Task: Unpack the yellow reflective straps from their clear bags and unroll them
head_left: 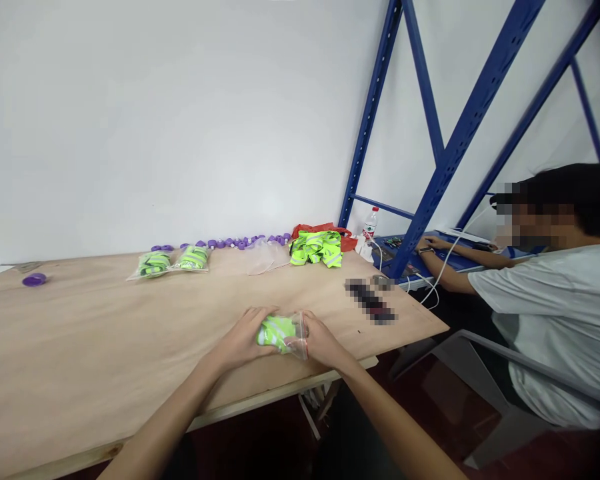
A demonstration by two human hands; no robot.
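Near the table's front edge, a clear zip bag [279,333] holds folded neon-yellow reflective fabric. My left hand [247,339] wraps round the bag's filled end from the left. At the opposite end my right hand [321,341] grips the red-lined opening edge, its fingers partly hidden by the plastic. Farther back on the left lie two filled bags of the same neon fabric, one bag [153,264] beside another bag [194,259]. A loose heap of neon-yellow reflective straps [317,249] sits at the back, next to empty clear bags [265,255].
Several purple rings [230,243] line the wall side of the wooden table [130,333]; one purple piece [34,279] lies far left. Red plastic [347,239] is behind the heap. A bottle [371,223] stands near the blue rack [430,180]. A co-worker [560,300] sits at right.
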